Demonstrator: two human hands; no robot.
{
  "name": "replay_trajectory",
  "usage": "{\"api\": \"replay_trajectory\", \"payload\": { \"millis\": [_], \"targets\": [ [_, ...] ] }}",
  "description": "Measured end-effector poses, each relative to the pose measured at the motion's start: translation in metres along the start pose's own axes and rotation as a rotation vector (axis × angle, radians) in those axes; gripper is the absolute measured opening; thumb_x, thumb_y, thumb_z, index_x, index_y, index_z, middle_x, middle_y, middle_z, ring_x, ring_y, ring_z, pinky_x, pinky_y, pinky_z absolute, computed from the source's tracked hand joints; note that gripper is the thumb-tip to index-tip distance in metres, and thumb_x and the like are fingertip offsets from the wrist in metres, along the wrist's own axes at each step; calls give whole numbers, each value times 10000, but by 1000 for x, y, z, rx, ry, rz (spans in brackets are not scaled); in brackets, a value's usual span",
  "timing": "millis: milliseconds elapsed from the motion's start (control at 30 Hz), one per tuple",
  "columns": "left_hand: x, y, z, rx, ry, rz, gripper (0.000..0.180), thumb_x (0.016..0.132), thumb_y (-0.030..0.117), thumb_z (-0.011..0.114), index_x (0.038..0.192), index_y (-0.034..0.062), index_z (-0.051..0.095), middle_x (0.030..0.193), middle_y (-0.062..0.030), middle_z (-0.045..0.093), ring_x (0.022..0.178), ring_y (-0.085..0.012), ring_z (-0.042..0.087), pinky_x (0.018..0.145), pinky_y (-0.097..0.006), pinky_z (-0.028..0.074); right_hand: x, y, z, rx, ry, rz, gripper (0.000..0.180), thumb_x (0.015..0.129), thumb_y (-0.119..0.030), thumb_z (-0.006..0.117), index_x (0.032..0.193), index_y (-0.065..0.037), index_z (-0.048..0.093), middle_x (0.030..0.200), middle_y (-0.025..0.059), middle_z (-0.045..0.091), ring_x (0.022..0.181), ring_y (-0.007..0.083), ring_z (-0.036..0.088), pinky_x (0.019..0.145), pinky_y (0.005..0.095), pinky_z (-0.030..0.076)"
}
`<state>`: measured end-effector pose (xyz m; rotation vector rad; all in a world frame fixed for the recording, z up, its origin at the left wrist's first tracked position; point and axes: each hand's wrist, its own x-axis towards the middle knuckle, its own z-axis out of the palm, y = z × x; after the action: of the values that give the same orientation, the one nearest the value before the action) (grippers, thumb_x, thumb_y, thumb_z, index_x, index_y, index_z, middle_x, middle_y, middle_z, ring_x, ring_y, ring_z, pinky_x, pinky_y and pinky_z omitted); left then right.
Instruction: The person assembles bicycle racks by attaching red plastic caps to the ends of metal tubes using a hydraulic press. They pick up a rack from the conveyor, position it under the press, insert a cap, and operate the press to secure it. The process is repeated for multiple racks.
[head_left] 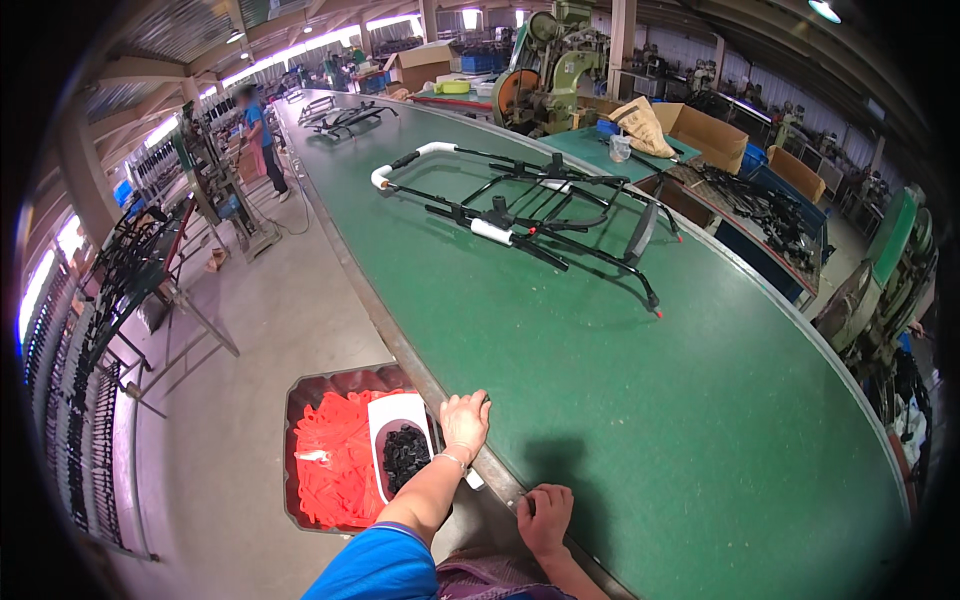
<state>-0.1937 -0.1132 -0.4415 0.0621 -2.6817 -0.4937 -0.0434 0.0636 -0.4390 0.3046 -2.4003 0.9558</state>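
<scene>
My left hand (465,421) is at the near metal edge of a green conveyor belt (640,390), its fingers curled together. A small dark bit shows at its fingertips, too small to name. Closer to my body, my right hand (547,516) rests on the same edge with bent fingers; what they hold, if anything, is hidden. Beside my left forearm stands a dark bin (292,440) of red plastic strips (335,470). A white container (381,412) with small black parts (405,455) sits in it. Farther up the belt lies a black tubular frame (560,250) with white sleeves and red tips.
More black frames (345,118) lie far up the belt. Past its right side are a table of black parts (755,205), cardboard boxes (708,135) and green machines (575,75). A rack of black parts (130,260) stands left; a person in blue (258,130) stands far off.
</scene>
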Motion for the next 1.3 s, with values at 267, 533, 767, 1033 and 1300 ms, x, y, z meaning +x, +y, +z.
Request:
{"api": "replay_trajectory", "payload": {
  "millis": [267,533,767,1033,1300],
  "targets": [
    [1,0,-3,-32,46,-35,198,829,208,650,978,78,651,942,-94,584,952,-292,520,842,-413,411,-2,1,2,-7,-13,-8,133,710,-123,686,759,-108,564,819,41,580,865,277,544,770,423,399],
    [0,0,-4,-43,92,9,181,819,183,659,967,80,651,955,-87,581,965,-291,510,844,-411,409,-4,3,4,-20,-40,-14,139,720,-146,686,773,-115,562,816,33,581,868,272,541,766,423,400],
    [0,-1,-1,-50,90,4,175,818,185,665,964,89,652,956,-88,587,952,-293,520,821,-410,413,-3,2,4,-26,-43,-14,136,716,-140,687,772,-115,565,807,40,575,860,275,537,756,419,401],
    [-1,-2,1,-59,80,-17,184,828,201,653,982,102,664,931,-80,575,954,-279,513,844,-411,397,-1,1,4,-20,-47,-14,140,711,-127,694,769,-110,568,805,46,579,856,279,539,747,422,405],
    [0,0,-4,-28,41,-28,183,835,216,647,984,112,667,913,-86,577,945,-282,519,840,-414,398,-4,4,8,-13,-43,-19,148,708,-124,696,773,-112,563,805,41,580,851,276,540,739,421,405]
  ]
}}
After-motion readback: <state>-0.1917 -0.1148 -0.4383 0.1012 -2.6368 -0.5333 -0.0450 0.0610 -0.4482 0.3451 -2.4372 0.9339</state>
